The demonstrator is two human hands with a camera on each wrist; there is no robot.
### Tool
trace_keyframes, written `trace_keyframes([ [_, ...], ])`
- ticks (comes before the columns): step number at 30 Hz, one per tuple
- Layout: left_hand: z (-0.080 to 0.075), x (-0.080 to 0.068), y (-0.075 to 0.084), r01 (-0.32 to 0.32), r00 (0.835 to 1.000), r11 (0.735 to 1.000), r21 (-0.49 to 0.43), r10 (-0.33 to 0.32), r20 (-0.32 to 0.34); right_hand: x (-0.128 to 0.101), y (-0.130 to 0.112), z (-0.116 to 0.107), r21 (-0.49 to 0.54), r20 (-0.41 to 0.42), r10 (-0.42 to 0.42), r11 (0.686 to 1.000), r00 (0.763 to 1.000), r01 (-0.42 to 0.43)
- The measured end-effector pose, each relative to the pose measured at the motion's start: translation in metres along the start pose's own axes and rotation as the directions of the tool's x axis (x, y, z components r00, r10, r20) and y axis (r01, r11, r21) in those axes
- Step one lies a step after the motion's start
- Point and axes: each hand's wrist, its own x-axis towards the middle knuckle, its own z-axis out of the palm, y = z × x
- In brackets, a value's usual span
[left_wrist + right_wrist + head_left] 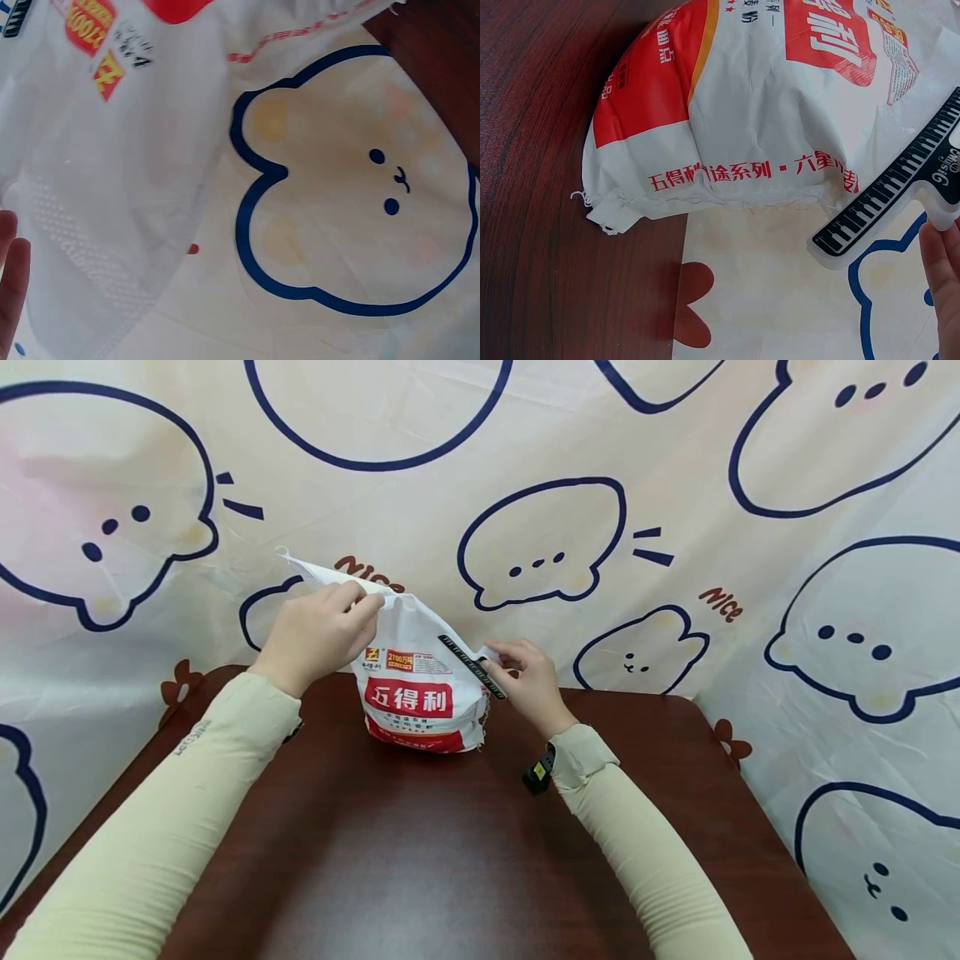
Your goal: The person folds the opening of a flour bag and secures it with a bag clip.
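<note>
A white woven flour-type bag [420, 643] with red panels and Chinese lettering stands on the table, its top drawn up to a slanting edge. My left hand [322, 631] pinches that top edge, and a corner sticks out past the fingers to the upper left. In the left wrist view only the fingertips [11, 281] show beside the bag's plain upper part [142, 172]. My right hand [528, 685] pinches the handle of a long sealing clip [472, 667] with a black-and-white piano-key pattern. The clip [885, 199] lies slantwise along the bag's right upper edge.
The dark brown wooden table [450, 860] reaches back to a cloth backdrop [420, 518] printed with blue-outlined cartoon figures. More of this cloth hangs at both sides. A black device [538, 774] is strapped to the right wrist.
</note>
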Motion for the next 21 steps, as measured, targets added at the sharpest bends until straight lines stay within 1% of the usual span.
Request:
trace_keyframes([
  [5,0.006,-0.008,-0.002,-0.018,0.999,1.0,-0.002,0.018,-0.035,0.0,0.0,0.0,-0.008,-0.003,-0.006,1.0,1.0,0.006],
  [8,0.009,-0.012,-0.002,-0.018,0.999,1.0,-0.006,0.018,-0.051,0.0,0.0,-0.001,-0.017,-0.012,-0.016,1.0,1.0,0.016],
  [12,0.012,-0.019,-0.002,-0.011,0.999,1.0,-0.01,0.011,-0.038,-0.001,0.0,-0.002,-0.029,-0.021,-0.014,0.999,1.0,0.014],
  [17,0.019,-0.029,-0.003,-0.023,1.0,1.0,-0.006,0.023,-0.013,-0.004,0.004,-0.003,-0.026,-0.024,0.02,0.999,1.0,-0.021],
  [21,0.025,-0.037,-0.005,-0.027,0.999,1.0,-0.007,0.027,-0.019,-0.008,0.007,-0.005,-0.018,-0.019,0.036,0.999,0.999,-0.036],
])
